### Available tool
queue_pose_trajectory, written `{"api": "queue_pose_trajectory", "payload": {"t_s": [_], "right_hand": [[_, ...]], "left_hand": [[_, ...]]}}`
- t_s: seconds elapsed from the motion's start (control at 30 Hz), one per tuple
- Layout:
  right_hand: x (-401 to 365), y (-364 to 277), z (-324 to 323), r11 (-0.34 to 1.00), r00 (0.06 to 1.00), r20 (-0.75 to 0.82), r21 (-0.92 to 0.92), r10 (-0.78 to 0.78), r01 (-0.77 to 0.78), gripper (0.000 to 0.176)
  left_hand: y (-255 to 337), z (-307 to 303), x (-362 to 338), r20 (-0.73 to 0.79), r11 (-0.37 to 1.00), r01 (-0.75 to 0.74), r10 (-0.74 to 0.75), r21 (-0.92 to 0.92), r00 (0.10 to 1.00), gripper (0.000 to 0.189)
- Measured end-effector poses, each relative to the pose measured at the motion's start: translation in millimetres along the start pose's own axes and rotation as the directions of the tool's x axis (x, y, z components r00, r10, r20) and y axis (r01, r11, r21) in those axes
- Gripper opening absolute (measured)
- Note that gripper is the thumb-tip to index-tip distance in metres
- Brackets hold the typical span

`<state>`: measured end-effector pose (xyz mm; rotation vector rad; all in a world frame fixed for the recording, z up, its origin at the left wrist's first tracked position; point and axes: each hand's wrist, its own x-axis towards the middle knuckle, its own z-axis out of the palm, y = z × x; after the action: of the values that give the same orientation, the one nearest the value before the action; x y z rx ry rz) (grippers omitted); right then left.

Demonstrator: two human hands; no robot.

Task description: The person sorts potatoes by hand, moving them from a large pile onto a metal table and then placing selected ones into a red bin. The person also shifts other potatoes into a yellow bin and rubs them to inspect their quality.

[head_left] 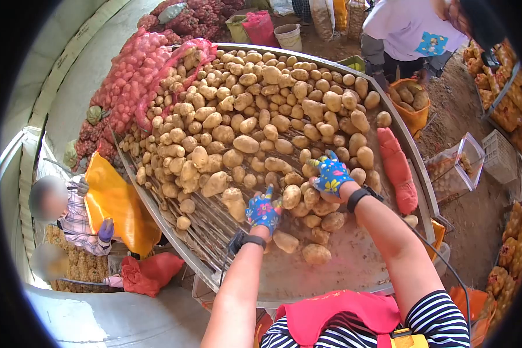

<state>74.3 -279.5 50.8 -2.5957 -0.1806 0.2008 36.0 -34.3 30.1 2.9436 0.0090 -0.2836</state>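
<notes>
Left of frame: a person in a plaid shirt, one purple-gloved hand at a yellow-orange sack. Red net sacks, filled, lay piled at upper left.

Centre: potatoes covered much of a metal-rimmed sorting table, heaped thickest toward the top, with slats showing at lower left. Left hand, in a blue flowered glove, was low centre among the potatoes, fingers apart, open, gripping nothing visible. Right hand, gloved alike, was right of centre, fingers spread over potatoes; underside hidden, could not tell if it gripped one.

Right: a long red bundle lay along the table's edge. Beyond, upper right, a person in a pale shirt was near an orange basket of potatoes.
</notes>
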Motion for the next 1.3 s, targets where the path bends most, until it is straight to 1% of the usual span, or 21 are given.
{"api": "queue_pose_trajectory", "payload": {"t_s": [0.03,0.13,0.3,0.37,0.43,0.5,0.6,0.63,0.67,0.7,0.77,0.8,0.83,0.93,1.03,1.1,1.13,1.17,1.2,1.27,1.3], "right_hand": [[-12.8,-3.6,-3.3,0.999,0.999,0.039,-0.035,0.035,-0.034,0.058],[-36.7,17.9,12.6,0.999,0.999,-0.021,0.036,0.029,-0.029,0.058],[-90.7,41.2,21.4,1.000,0.997,-0.074,0.020,-0.010,0.011,0.055],[-109.5,40.7,21.9,1.000,0.995,-0.096,-0.009,-0.007,0.006,0.051],[-128.8,44.8,28.6,0.995,0.986,-0.145,-0.066,-0.079,0.070,0.049],[-144.1,52.0,40.7,0.988,0.966,-0.215,-0.083,-0.142,0.127,0.043],[-167.1,52.7,42.7,0.982,0.963,-0.196,-0.091,-0.183,0.168,0.037],[-171.2,47.4,34.9,0.976,0.978,-0.102,-0.137,-0.181,0.166,0.034],[-169.6,45.7,32.3,0.972,0.967,-0.121,-0.096,-0.223,0.212,0.035],[-166.5,44.0,30.4,0.965,0.955,-0.142,-0.056,-0.261,0.256,0.035],[-152.2,33.4,21.0,0.932,0.917,-0.218,0.070,-0.334,0.356,0.041],[-139.3,21.2,20.1,0.929,0.916,-0.245,0.109,-0.319,0.353,0.046],[-124.2,7.7,20.3,0.923,0.912,-0.273,0.147,-0.307,0.355,0.050],[-71.9,-21.0,36.7,0.945,0.936,-0.163,0.043,-0.312,0.323,0.065],[-45.1,-30.6,57.2,0.945,0.950,-0.029,-0.120,-0.310,0.305,0.075],[-61.7,-37.4,60.2,0.935,0.947,0.063,-0.148,-0.316,0.322,0.080],[-74.6,-34.7,63.2,0.921,0.924,0.060,-0.077,-0.377,0.381,0.081],[-87.7,-30.3,65.8,0.899,0.898,0.048,-0.010,-0.437,0.438,0.082],[-100.3,-26.9,67.9,0.866,0.867,0.028,0.057,-0.498,0.496,0.083],[-127.1,-27.6,73.3,0.908,0.898,0.136,0.082,-0.419,0.411,0.082],[-136.1,-24.2,73.1,0.897,0.886,0.147,0.032,-0.441,0.441,0.082]], "left_hand": [[1.7,1.2,-11.6,0.040,0.998,0.003,-0.006,0.069,0.999,0.073],[6.0,2.4,-36.1,-0.031,0.982,0.004,0.002,0.189,1.000,0.075],[-15.5,5.4,-65.2,-0.112,0.995,-0.021,0.032,0.099,0.993,0.070],[-30.9,18.1,-73.0,-0.115,0.999,-0.020,0.016,-0.034,0.993,0.066],[-48.3,26.6,-81.4,-0.132,0.985,-0.038,0.015,-0.168,0.991,0.058],[-53.7,27.8,-93.0,-0.130,0.987,-0.054,0.034,-0.152,0.991,0.057],[-62.8,32.3,-107.0,-0.159,0.992,-0.114,0.104,-0.061,0.982,0.055],[-60.0,24.1,-110.8,-0.139,0.990,-0.139,0.135,-0.019,0.981,0.054],[-57.7,19.1,-112.0,-0.116,0.986,-0.166,0.167,0.021,0.979,0.054],[-56.1,17.0,-106.1,-0.110,0.979,-0.192,0.183,-0.075,0.977,0.056],[-47.0,9.2,-84.5,-0.134,0.950,-0.298,0.284,-0.099,0.949,0.057],[-38.3,4.7,-71.6,-0.149,0.930,-0.350,0.332,-0.113,0.931,0.058],[-24.9,-0.7,-60.0,-0.217,0.920,-0.389,0.372,-0.042,0.903,0.056],[-10.3,11.1,-0.1,-0.287,0.874,-0.452,0.393,-0.179,0.874,0.057],[7.8,11.4,39.0,-0.031,0.966,-0.256,0.257,0.026,0.966,0.060],[20.8,-4.1,47.1,0.066,0.932,-0.326,0.320,0.160,0.945,0.061],[26.0,-8.3,49.3,0.119,0.905,-0.366,0.347,0.218,0.930,0.062],[23.5,0.7,59.0,0.110,0.879,-0.420,0.406,0.226,0.907,0.057],[31.2,0.8,65.7,0.159,0.895,-0.397,0.370,0.203,0.915,0.055],[40.2,-9.7,74.4,0.253,0.931,-0.322,0.274,0.174,0.928,0.051],[41.4,-13.8,73.0,0.204,0.920,-0.341,0.302,0.195,0.931,0.047]]}}
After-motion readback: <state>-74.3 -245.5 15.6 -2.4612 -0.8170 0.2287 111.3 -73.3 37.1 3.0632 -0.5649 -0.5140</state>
